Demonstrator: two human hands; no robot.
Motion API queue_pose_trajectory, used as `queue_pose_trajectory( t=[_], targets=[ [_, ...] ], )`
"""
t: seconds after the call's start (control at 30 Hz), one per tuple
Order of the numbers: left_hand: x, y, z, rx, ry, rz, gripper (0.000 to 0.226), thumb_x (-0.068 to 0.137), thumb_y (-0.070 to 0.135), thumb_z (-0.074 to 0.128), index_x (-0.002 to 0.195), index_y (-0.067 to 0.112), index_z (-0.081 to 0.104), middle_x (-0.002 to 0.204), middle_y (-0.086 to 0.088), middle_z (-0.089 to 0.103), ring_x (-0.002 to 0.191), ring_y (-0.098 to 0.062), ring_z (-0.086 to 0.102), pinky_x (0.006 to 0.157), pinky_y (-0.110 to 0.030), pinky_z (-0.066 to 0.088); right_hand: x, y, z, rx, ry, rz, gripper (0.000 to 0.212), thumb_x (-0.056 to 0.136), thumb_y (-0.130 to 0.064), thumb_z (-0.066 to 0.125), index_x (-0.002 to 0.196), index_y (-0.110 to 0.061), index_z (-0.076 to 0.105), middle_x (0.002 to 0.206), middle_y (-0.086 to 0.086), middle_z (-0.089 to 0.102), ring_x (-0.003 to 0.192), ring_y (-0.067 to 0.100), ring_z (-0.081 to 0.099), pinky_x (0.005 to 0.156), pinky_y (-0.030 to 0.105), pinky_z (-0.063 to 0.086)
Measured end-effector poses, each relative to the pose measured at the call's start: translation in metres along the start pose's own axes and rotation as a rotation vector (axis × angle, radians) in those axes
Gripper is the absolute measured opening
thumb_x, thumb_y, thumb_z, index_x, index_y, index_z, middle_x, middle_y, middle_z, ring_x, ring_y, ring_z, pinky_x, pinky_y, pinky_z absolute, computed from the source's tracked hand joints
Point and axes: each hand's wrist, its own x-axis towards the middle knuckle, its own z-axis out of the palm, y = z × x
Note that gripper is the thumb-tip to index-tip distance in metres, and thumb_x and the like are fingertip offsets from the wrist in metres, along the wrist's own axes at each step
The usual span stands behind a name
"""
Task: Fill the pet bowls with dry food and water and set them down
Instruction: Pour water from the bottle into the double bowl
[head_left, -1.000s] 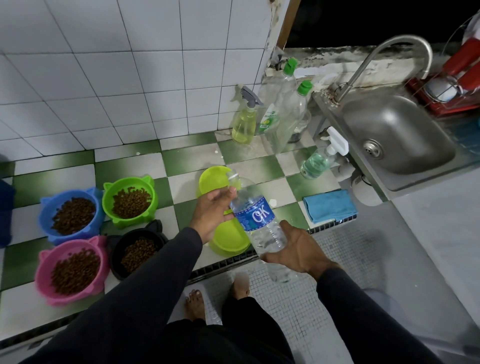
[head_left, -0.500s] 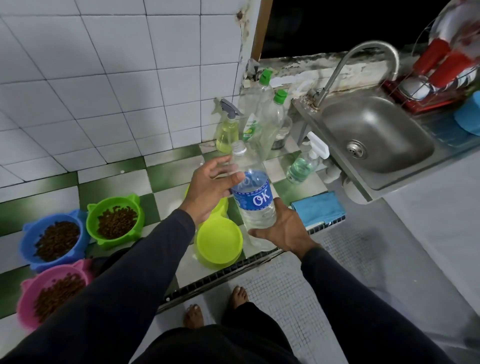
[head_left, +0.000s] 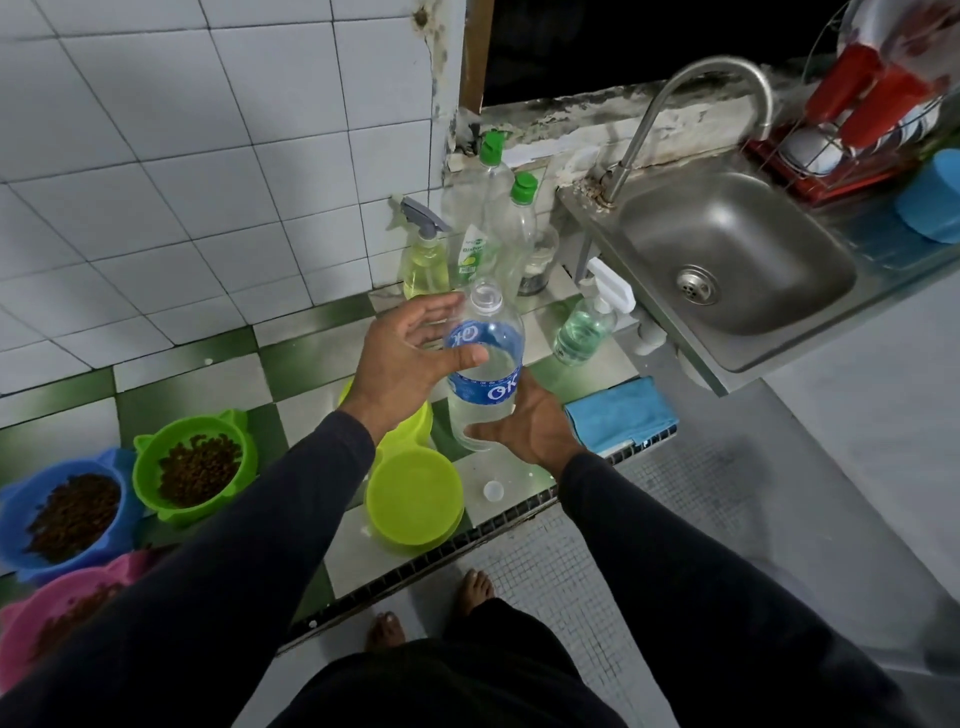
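Two hands meet a clear plastic water bottle (head_left: 485, 374) over the green-and-white checkered tile ledge (head_left: 208, 358). The right hand (head_left: 524, 426) grasps its base; the left hand (head_left: 410, 358) is released, fingers spread.

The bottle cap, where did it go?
In the head view, the bottle cap lies on the tiled ledge, just right of the yellow-green bowl, below the water bottle.

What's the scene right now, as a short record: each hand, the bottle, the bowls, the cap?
left hand: fingers spread, open beside the bottle's neck
right hand: grips the bottle low down
water bottle: upright, partly full
yellow-green bowls: no food visible
green bowl: holds kibble
blue bowl: holds kibble
cap: lying on the tiled ledge
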Motion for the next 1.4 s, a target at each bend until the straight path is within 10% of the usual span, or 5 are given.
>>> queue_pose_trajectory(
  t=[0.37, 0.53, 0.73, 0.93, 1.4],
  targets=[
    [-0.005, -0.018, 0.010, 0.066, -0.055, -0.026, 0.075, 0.056, 0.035, 0.098, 0.125, 0.027, 0.070, 0.127, 0.008, 0.072, 0.118, -0.011, 0.067, 0.094, -0.039, 0.061, 0.007, 0.033, 0.013, 0.225, 0.031, 0.186, 0.069, 0.076, 0.023, 0.069, 0.137, 0.001, 0.045, 0.124, 0.016, 0.060, 0.093, 0.009, 0.071, 0.071, 0.028, 0.060],
    [-0.006, -0.022, 0.013, 0.076, -0.072, -0.040, 0.073, 0.055, 0.044, 0.098, 0.122, 0.033, 0.070, 0.125, 0.010, 0.072, 0.120, -0.010, 0.066, 0.095, -0.041, 0.060, 0.010, 0.041, 0.016, 0.064, 0.033, 0.235, 0.087, 0.062, -0.015, 0.096, 0.135, -0.027, 0.050, 0.119, -0.006, 0.068, 0.102, 0.003, 0.066, 0.082, 0.009, 0.049],
    [-0.002, -0.021, 0.010, 0.097, -0.105, -0.030, 0.074, 0.056, 0.048, 0.097, 0.123, 0.032, 0.069, 0.126, 0.010, 0.071, 0.121, -0.012, 0.066, 0.095, -0.043, 0.061, 0.011, 0.044, 0.017, 0.068, 0.040, 0.263, 0.087, 0.062, -0.013, 0.096, 0.134, -0.018, 0.049, 0.126, 0.006, 0.066, 0.115, 0.023, 0.064, 0.097, 0.040, 0.053],
    [-0.003, -0.024, 0.008, 0.099, -0.129, -0.021, 0.072, 0.060, 0.044, 0.096, 0.125, 0.032, 0.067, 0.130, 0.009, 0.069, 0.124, -0.013, 0.064, 0.097, -0.048, 0.059, -0.012, 0.064, 0.030, -0.591, -0.204, 0.467, 0.059, 0.076, -0.041, 0.084, 0.119, -0.013, 0.056, 0.123, 0.011, 0.056, 0.103, 0.023, 0.055, 0.082, 0.030, 0.045],
    [-0.002, -0.027, 0.007, 0.109, -0.166, -0.015, 0.072, 0.061, 0.045, 0.095, 0.126, 0.034, 0.065, 0.130, 0.015, 0.067, 0.124, -0.007, 0.062, 0.100, -0.043, 0.058, -0.047, 0.065, 0.034, -0.521, -0.108, 0.315, 0.034, 0.079, -0.022, 0.075, 0.108, -0.011, 0.061, 0.104, 0.009, 0.055, 0.089, 0.025, 0.054, 0.066, 0.026, 0.040]
  ],
)
